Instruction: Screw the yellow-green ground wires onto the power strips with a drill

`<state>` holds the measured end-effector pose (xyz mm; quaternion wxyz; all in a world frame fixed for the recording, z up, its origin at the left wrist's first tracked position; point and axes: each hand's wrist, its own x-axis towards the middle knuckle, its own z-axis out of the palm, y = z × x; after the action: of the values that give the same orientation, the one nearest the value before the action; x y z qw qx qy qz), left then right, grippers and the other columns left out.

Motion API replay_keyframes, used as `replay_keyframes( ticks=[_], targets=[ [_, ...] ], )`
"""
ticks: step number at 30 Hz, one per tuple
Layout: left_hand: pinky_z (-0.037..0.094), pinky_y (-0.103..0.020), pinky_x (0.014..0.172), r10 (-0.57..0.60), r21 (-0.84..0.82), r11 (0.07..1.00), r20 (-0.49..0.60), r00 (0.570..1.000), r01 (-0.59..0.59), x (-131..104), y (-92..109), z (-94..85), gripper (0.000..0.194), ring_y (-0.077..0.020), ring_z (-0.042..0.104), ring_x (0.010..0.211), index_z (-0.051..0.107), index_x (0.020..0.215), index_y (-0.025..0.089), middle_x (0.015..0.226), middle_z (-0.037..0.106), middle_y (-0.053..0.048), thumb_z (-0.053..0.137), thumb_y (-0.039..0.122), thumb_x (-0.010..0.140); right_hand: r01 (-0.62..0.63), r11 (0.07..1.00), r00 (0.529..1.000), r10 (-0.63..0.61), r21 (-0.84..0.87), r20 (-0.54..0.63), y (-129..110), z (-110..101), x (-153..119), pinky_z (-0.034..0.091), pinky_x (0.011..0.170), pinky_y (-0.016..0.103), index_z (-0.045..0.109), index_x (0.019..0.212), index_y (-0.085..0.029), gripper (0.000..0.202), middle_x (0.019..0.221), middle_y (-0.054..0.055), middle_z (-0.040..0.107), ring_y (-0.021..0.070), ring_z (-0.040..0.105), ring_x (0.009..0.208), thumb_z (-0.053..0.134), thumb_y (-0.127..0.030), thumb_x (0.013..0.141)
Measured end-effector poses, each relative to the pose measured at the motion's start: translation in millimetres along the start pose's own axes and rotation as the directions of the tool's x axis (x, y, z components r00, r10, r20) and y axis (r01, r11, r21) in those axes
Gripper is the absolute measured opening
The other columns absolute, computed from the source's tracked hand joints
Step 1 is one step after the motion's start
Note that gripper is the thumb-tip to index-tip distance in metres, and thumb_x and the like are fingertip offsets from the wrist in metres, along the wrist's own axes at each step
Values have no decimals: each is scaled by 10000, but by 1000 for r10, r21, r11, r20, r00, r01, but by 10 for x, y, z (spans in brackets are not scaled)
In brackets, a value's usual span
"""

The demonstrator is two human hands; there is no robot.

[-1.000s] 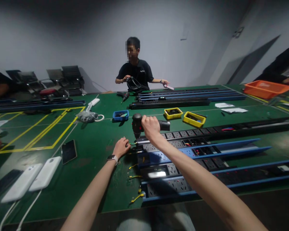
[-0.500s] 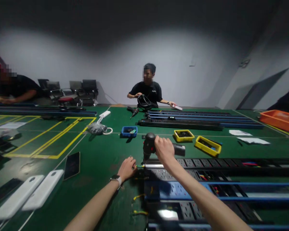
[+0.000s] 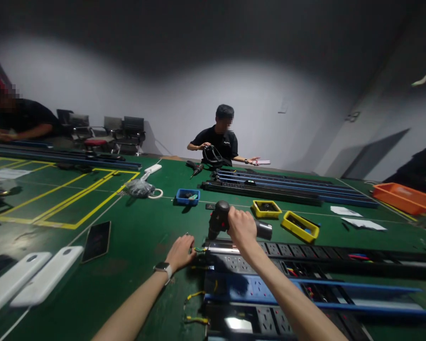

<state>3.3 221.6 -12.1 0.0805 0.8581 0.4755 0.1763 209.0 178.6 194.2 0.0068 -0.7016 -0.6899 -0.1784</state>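
My right hand (image 3: 242,227) is wrapped around the handle of a black cordless drill (image 3: 219,218). The drill points down over the near end of the farthest black power strip (image 3: 291,249) in the close group. At that strip's left end, my left hand (image 3: 180,252) has its fingers closed on a short yellow-green wire (image 3: 199,249); the fingertips are partly hidden. Closer to me lie a blue power strip (image 3: 259,285) and another black strip (image 3: 266,319) with sockets facing up. Yellow wires (image 3: 195,296) stick out from their left ends.
Beyond the drill stand a blue bin (image 3: 187,197) and two yellow bins (image 3: 267,209) holding small parts. Two white cases (image 3: 49,277) and a dark phone (image 3: 97,241) lie left. Across the green table, a person (image 3: 220,137) holds a flat object; more strips lie before them.
The view has shifted slightly, so the near strips sit a little lower and further left. Both hands keep their holds. The person opposite has turned their head toward the flat object.
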Motion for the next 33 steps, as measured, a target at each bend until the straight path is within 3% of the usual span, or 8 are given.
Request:
replay_keyframes(
  ticks=[5, 11, 21, 33],
  targets=[
    [367, -337, 760, -22, 15, 1000, -1, 1000, 22, 0, 21, -20, 152, -217, 520, 841, 512, 850, 188, 874, 583, -59, 457, 319, 904, 58, 998, 998, -58, -31, -8, -7, -13, 32, 463, 761, 331, 591, 982, -129, 232, 921, 147, 707, 252, 694, 911, 581, -99, 752],
    [375, -332, 771, -49, 37, 998, 3, 999, 48, 12, 23, -14, 55, -218, 529, 875, 520, 856, 190, 901, 592, -59, 520, 244, 843, 112, 993, 993, -113, -37, -36, -82, -29, 33, 445, 777, 316, 579, 985, -123, 198, 941, 158, 702, 244, 689, 939, 551, -95, 791],
    [361, -316, 770, -18, 76, 997, -5, 1000, 19, 16, -42, 65, 48, -201, 514, 855, 487, 828, 199, 875, 577, -44, 514, 235, 843, 90, 996, 994, -90, 2, -64, -111, -55, -2, 455, 761, 317, 592, 979, -104, 202, 904, 163, 703, 232, 695, 917, 425, -68, 871],
    [349, -304, 744, 15, 62, 998, -2, 1000, -15, 7, -46, 41, 63, -194, 508, 841, 461, 799, 200, 887, 578, -48, 521, 193, 818, 162, 987, 985, -163, -22, -64, -224, -92, 128, 447, 771, 314, 586, 984, -101, 226, 892, 160, 699, 221, 692, 902, 382, -64, 895]
  ],
)
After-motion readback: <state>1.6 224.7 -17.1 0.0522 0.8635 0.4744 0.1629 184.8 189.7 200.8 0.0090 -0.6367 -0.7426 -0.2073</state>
